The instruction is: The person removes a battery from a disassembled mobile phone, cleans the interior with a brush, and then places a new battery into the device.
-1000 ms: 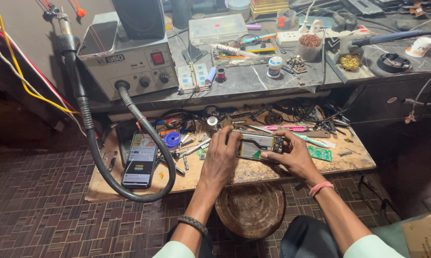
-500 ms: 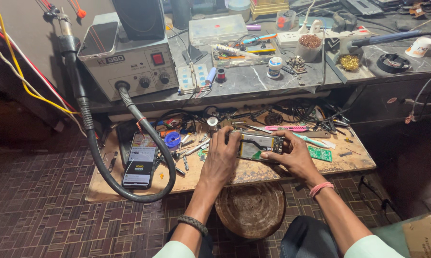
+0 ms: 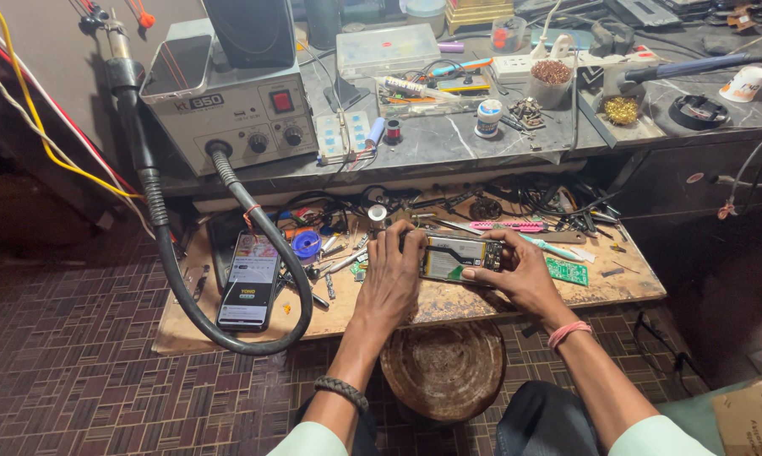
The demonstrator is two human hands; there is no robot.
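Note:
I hold an opened mobile phone (image 3: 454, 256), its back cover off and its inner boards showing, level above a worn wooden board (image 3: 449, 300). My left hand (image 3: 392, 274) grips its left end, thumb on top. My right hand (image 3: 516, 270) grips its right end, fingers curled under it. A dark braided band sits on my left wrist and a pink band on my right.
A second phone (image 3: 248, 281) with a lit screen lies at the board's left, ringed by a thick black hose (image 3: 175, 270) from a grey hot-air station (image 3: 229, 105). Tweezers, a pink tool (image 3: 508, 225), a green circuit board (image 3: 566, 271) and a blue reel (image 3: 305, 245) lie around. A round stump (image 3: 444, 371) stands below.

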